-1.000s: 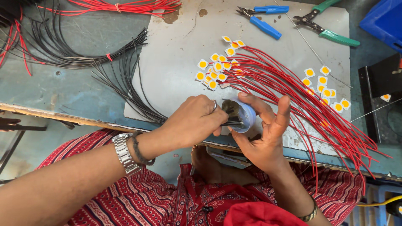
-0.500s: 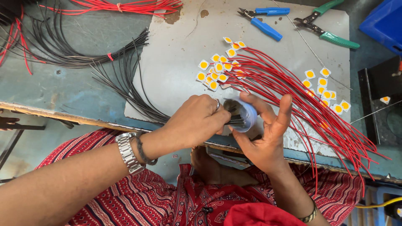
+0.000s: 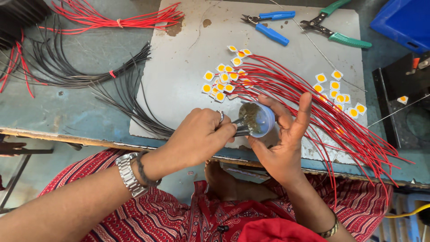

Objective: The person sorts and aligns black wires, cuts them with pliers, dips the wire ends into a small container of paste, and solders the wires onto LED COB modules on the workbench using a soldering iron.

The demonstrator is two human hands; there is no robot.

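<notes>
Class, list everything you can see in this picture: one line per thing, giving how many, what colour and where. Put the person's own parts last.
Small round tub: one, blue, greenish paste inside, held at the table's front edge.
Black wire ends: one bunch, dipped into the tub.
Red wires: many, fanned across the sheet's right side.
Red wire bundle: one, tied, top left.
Black wires: many, left.
Square chips: many, white with yellow centres, in two clusters on the sheet.
Pliers: one, blue-handled, top.
Cutters: one, green-handled, top right.
Metal sheet: one, grey, on the table.
Wristwatch: one, silver.
Left hand: pinches the black wire ends.
Right hand: holds the tub.
</notes>
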